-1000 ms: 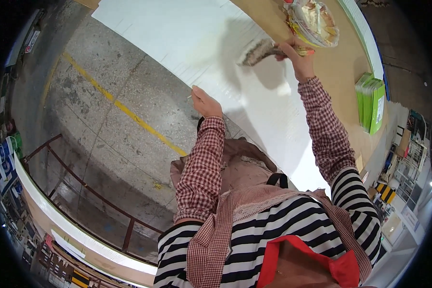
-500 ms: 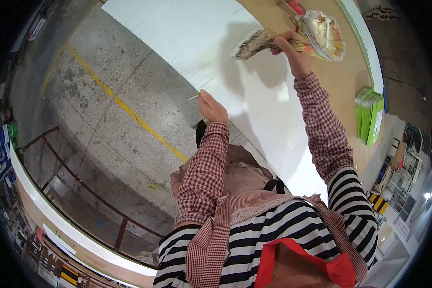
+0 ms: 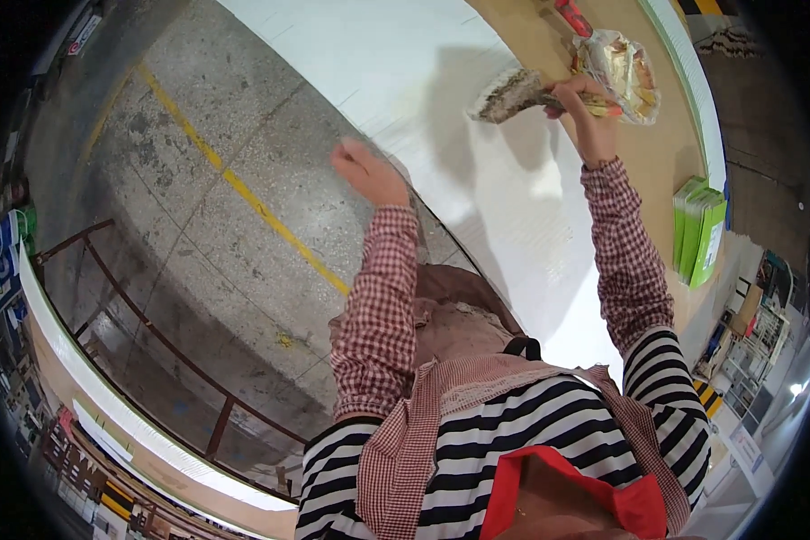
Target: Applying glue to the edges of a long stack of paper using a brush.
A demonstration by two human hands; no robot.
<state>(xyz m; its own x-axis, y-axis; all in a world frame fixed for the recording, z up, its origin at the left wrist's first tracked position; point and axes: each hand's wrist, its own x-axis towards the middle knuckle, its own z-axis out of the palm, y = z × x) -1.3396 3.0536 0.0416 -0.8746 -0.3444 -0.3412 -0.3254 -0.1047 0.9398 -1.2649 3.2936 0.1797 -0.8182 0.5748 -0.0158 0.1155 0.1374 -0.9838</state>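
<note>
My right hand (image 3: 583,106) is closed round the handle of a wide brush (image 3: 508,95). The brush's pale, dark-streaked bristles point left over a long white sheet (image 3: 351,67), and its shadow falls on the sheet. Beyond the sheet's left edge, above the floor, is my left hand (image 3: 367,171). Its fingers look curled but are smeared by motion, and I cannot make out anything in them. Right beside my right hand stands a plastic-lined tub (image 3: 637,81) with a yellowish coating inside.
The sheet lies on a brown board (image 3: 652,157). A red-handled tool (image 3: 573,18) rests near the tub. Green packets (image 3: 698,232) sit at the board's right edge. Concrete floor with a yellow line (image 3: 261,211) stretches to the left, beside a rusty metal frame (image 3: 157,328).
My left hand has moved left and up, off the sheet's edge; the thin white sliver at its fingertips no longer shows. The brush and right hand appear slightly further right and lower.
</note>
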